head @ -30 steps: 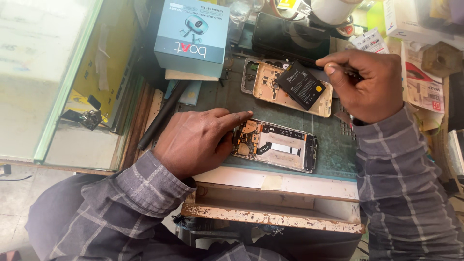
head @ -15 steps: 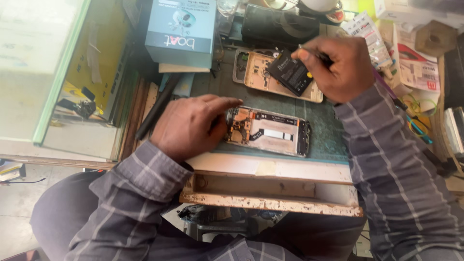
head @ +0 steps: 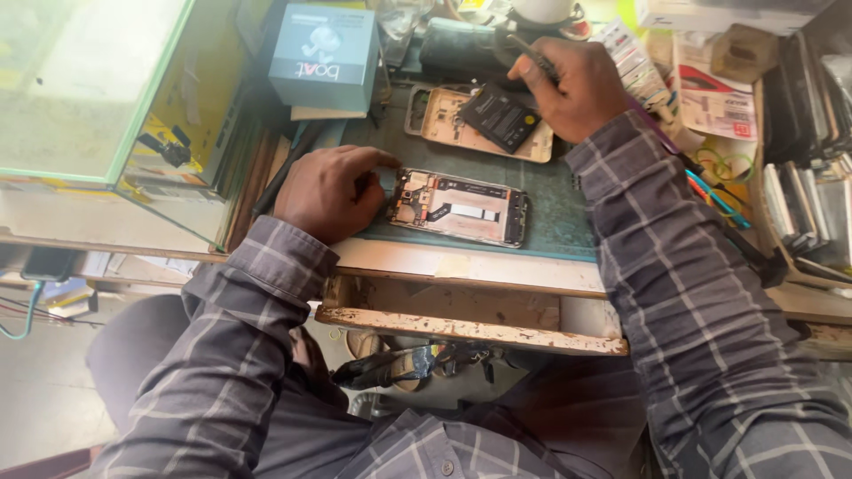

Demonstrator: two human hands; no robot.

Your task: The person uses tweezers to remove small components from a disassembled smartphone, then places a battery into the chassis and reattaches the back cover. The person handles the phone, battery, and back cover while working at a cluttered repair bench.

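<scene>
grey plaid sleeves (head: 674, 266), a dark green mat (head: 559, 195), a black battery (head: 499, 115), a pale blue box (head: 324, 55).

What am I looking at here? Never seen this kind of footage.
There is one view, from a camera worn on a person's head, looking down at their own two bare hands; no machine is involved. On the green mat lies an opened phone with its insides showing. The left hand rests on that phone's end. Further back lie a phone back cover and, on it, a black battery. The right hand has its grip on a thin tool above them. A blue box stands at the back left.
</scene>
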